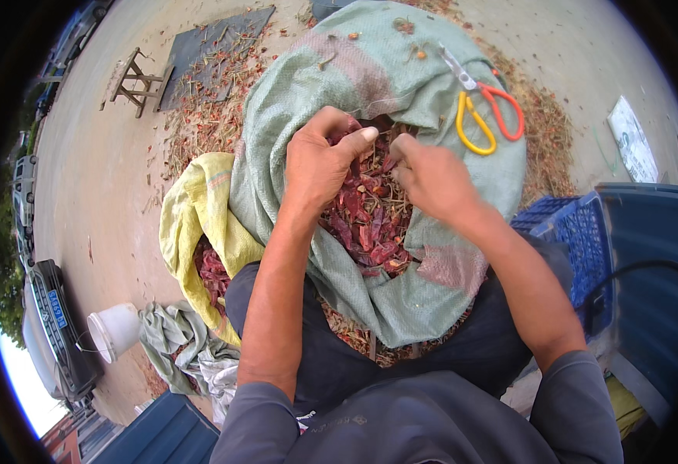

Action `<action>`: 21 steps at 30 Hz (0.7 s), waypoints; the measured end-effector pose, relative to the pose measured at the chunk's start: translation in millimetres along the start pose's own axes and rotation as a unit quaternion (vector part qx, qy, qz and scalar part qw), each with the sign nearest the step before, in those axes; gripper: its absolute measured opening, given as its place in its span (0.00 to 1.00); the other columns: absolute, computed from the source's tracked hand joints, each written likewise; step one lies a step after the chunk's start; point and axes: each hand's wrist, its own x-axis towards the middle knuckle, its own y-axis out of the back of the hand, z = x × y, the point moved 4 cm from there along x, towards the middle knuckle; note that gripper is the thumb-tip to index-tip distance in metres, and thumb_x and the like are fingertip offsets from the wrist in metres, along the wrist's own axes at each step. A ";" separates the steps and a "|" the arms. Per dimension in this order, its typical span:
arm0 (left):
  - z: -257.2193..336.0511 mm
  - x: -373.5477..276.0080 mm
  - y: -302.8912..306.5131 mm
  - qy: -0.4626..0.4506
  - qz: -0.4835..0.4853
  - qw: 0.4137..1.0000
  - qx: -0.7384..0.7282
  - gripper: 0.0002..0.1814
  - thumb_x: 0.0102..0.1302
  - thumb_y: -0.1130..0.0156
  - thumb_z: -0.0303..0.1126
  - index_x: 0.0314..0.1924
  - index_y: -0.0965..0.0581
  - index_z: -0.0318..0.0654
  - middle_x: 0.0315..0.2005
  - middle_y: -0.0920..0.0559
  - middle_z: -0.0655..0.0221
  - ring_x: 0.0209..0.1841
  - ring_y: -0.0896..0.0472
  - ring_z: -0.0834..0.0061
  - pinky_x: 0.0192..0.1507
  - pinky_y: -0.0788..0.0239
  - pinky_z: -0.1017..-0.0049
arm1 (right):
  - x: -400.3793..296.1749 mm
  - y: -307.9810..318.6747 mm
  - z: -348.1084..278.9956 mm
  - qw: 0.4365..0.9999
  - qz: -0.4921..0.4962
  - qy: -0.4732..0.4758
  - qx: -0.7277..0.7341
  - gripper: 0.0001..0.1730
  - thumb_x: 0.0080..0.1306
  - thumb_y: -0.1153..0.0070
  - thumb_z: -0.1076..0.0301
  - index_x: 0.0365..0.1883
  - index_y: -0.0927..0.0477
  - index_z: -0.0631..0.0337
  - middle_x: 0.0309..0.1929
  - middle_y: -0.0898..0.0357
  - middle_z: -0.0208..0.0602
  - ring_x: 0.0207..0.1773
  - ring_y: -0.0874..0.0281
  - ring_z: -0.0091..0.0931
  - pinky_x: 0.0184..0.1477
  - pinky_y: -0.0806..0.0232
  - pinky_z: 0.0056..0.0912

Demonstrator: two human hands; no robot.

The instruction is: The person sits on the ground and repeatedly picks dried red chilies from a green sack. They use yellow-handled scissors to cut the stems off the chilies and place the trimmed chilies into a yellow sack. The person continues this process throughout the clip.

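A large green woven sack (292,87) lies before me with its mouth spread, full of dried red chili peppers (368,220) mixed with stems. Above the sack's mouth, my left hand (327,151) pinches a dark red dried chili pepper between thumb and fingers. Close by on the right is my right hand (432,174), slightly blurred, its fingers curled over the peppers; whether they grip anything is hidden. Scissors (473,87) with one yellow and one red handle rest on the sack's upper right, blades spread. Beside my left knee, a yellow woven sack (223,203) holds more red chilies.
Stems and chili scraps litter the ground around the sacks. A dark mat (200,52) and a wooden stool (136,81) are at the upper left. A white bucket (113,330) stands lower left by crumpled sacks (176,342). A blue plastic crate (582,249) is at the right; vehicles are far left.
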 end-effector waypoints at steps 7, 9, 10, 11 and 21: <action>7.2 4.3 35.7 -0.020 0.128 0.985 -0.111 0.13 0.62 0.25 0.34 0.31 0.22 0.37 0.24 0.22 0.77 0.23 0.30 0.86 0.27 0.36 0.80 | 5.1 -25.5 -9.8 0.987 -0.019 0.114 -0.111 0.10 0.65 0.36 0.62 0.41 0.15 0.55 0.37 0.19 0.38 0.44 0.17 0.40 0.42 0.24 0.48; 4.1 6.5 39.2 -0.024 0.138 0.978 -0.153 0.11 0.64 0.28 0.32 0.33 0.22 0.35 0.25 0.21 0.76 0.25 0.28 0.85 0.29 0.35 0.79 | -3.0 -50.6 -24.5 0.978 -0.094 0.164 -0.089 0.19 0.65 0.37 0.59 0.53 0.16 0.53 0.44 0.19 0.40 0.46 0.17 0.41 0.45 0.23 0.47; 3.1 8.3 40.9 -0.026 0.138 0.975 -0.172 0.09 0.65 0.29 0.31 0.34 0.21 0.34 0.25 0.21 0.75 0.26 0.28 0.85 0.30 0.34 0.79 | -11.2 -63.7 -36.0 0.970 -0.107 0.201 -0.089 0.21 0.66 0.38 0.60 0.57 0.17 0.52 0.45 0.19 0.41 0.47 0.17 0.41 0.46 0.23 0.47; 2.7 9.2 42.6 -0.031 0.141 0.976 -0.161 0.07 0.65 0.30 0.28 0.37 0.21 0.34 0.26 0.20 0.74 0.27 0.25 0.84 0.32 0.32 0.80 | -19.3 -77.9 -45.6 0.959 -0.140 0.227 -0.095 0.23 0.66 0.39 0.60 0.60 0.18 0.51 0.47 0.20 0.42 0.47 0.17 0.41 0.47 0.23 0.46; 0.2 5.7 56.1 0.003 0.084 0.996 -0.023 0.05 0.67 0.30 0.28 0.38 0.17 0.35 0.26 0.20 0.76 0.28 0.26 0.86 0.32 0.36 0.82 | 7.7 -73.1 -20.5 0.967 -0.241 0.054 -0.069 0.20 0.67 0.36 0.56 0.53 0.15 0.56 0.46 0.13 0.46 0.49 0.13 0.40 0.52 0.23 0.44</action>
